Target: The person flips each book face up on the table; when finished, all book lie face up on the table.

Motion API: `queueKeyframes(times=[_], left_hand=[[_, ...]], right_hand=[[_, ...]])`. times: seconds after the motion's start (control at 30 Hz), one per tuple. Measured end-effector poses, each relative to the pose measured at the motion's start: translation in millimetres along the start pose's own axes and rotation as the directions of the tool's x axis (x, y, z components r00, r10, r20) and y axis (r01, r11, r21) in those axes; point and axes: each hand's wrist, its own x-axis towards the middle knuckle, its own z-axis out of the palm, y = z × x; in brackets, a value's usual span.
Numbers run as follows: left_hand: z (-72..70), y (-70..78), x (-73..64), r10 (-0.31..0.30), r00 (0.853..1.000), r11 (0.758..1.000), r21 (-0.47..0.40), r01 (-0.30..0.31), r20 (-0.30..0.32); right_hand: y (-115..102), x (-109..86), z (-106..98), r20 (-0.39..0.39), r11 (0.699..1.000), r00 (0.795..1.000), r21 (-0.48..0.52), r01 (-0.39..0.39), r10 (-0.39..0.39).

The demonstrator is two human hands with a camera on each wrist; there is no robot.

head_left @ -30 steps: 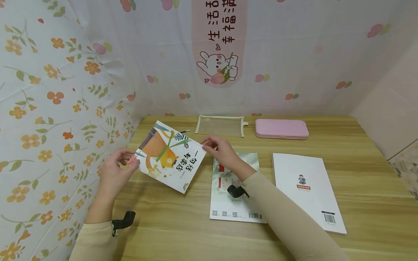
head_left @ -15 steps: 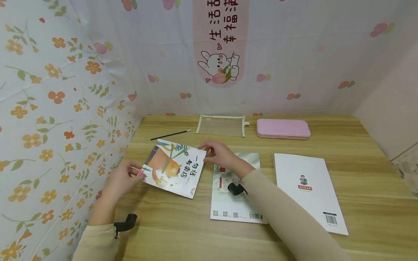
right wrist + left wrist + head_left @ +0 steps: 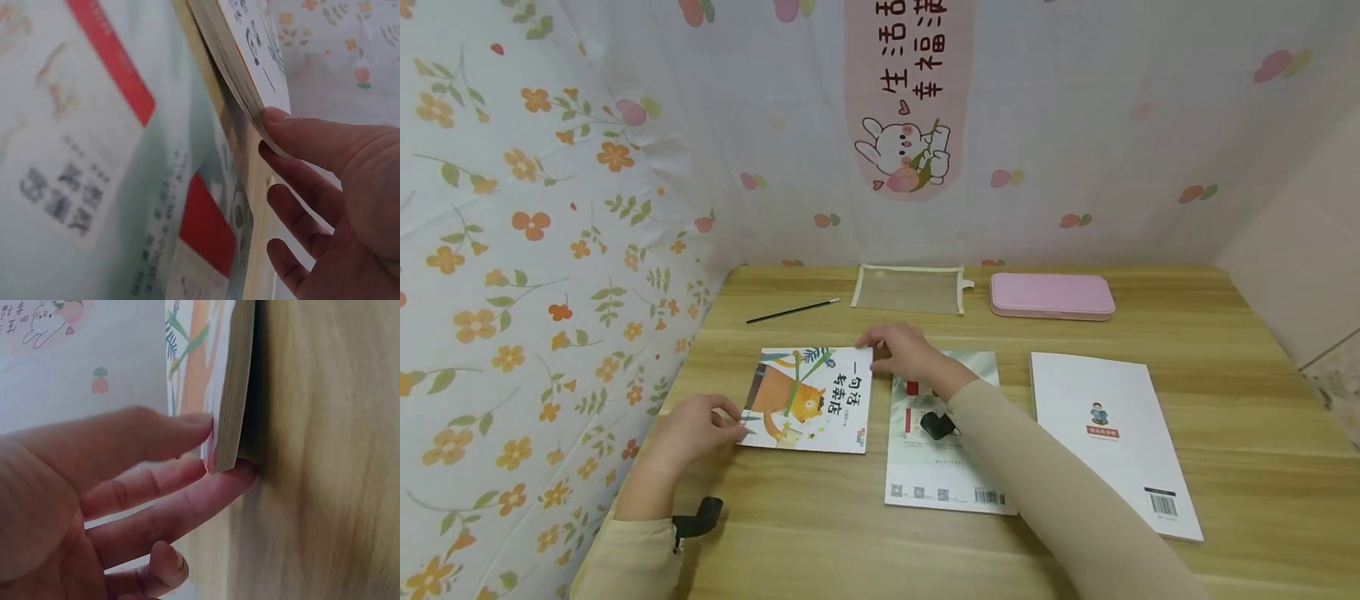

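A thin picture book (image 3: 801,400) with an orange animal on its white cover lies low over the wooden table, almost square to its front. My left hand (image 3: 700,429) pinches its lower left corner. In the left wrist view the thumb (image 3: 187,425) presses the cover while fingertips reach beneath. At the upper right corner, my right hand (image 3: 906,354) pinches the book between thumb and index finger, its other fingers loosely bent, as the right wrist view shows. Directly right of it lies a pale green book (image 3: 925,467), partly hidden by my right forearm.
A white book (image 3: 1097,392) lies at the right, partly under my right sleeve. Along the back are a thin black pen or refill (image 3: 790,312), a mesh zip pouch (image 3: 910,289) and a pink case (image 3: 1051,296). Floral cloth (image 3: 550,250) hangs at the left and back.
Both hands have lowered the picture book toward the table and turned it from slanted to nearly straight. The thin black stick behind it has come into full view.
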Motion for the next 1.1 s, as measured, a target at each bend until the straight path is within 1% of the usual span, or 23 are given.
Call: queueKeyframes(times=[0.13, 0.23, 0.33, 0.47, 0.57, 0.63, 0.7, 0.9, 1.0, 1.1], left_hand=[[0.9, -0.8, 2.4, 0.018, 1.0, 0.999, 0.047, -0.018, -0.004], [0.2, 0.6, 4.7, 0.027, 1.0, 0.997, 0.07, -0.027, -0.002], [-3.1, 3.5, 8.0, 0.037, 0.999, 0.996, 0.076, -0.037, 0.001], [-8.0, 8.5, 14.7, 0.068, 0.998, 0.995, 0.076, -0.066, -0.017], [-11.0, 12.1, 22.1, 0.092, 0.995, 0.994, 0.061, -0.089, -0.034], [-13.2, 13.6, 29.2, 0.111, 0.993, 0.993, 0.053, -0.109, -0.035], [-15.4, 14.7, 38.2, 0.131, 0.991, 0.989, 0.066, -0.129, -0.037], [-21.3, 17.2, 72.2, 0.18, 0.984, 0.978, 0.113, -0.177, -0.017], [-24.2, 16.0, 88.8, 0.208, 0.978, 0.972, 0.112, -0.205, -0.014], [-25.3, 13.3, 101.4, 0.245, 0.97, 0.963, 0.12, -0.242, -0.01]], right_hand=[[3, -1.3, 2, 0.024, 0.997, 1.0, -0.079, -0.002, 0.004], [4, -4.6, 4, 0.019, 0.993, 1.0, -0.117, -0.002, 0.004], [1, -10.1, 4, -0.014, 0.992, 1.0, -0.126, -0.017, 0.016], [-10, -21.2, 5, -0.066, 0.993, 0.998, -0.116, -0.032, 0.025], [-22, -29.3, 10, -0.073, 0.994, 0.997, -0.109, -0.022, 0.014], [-28, -34.3, 15, -0.064, 0.992, 0.998, -0.126, -0.011, 0.003], [-34, -40.0, 20, -0.046, 0.989, 0.999, -0.147, -0.005, -0.002], [-46, -54.6, 29, 0.014, 0.978, 1.0, -0.209, -0.01, 0.013], [-50, -60.3, 30, 0.017, 0.974, 1.0, -0.224, -0.018, 0.022], [-54, -67.1, 34, 0.0, 0.975, 0.999, -0.219, -0.037, 0.038]])
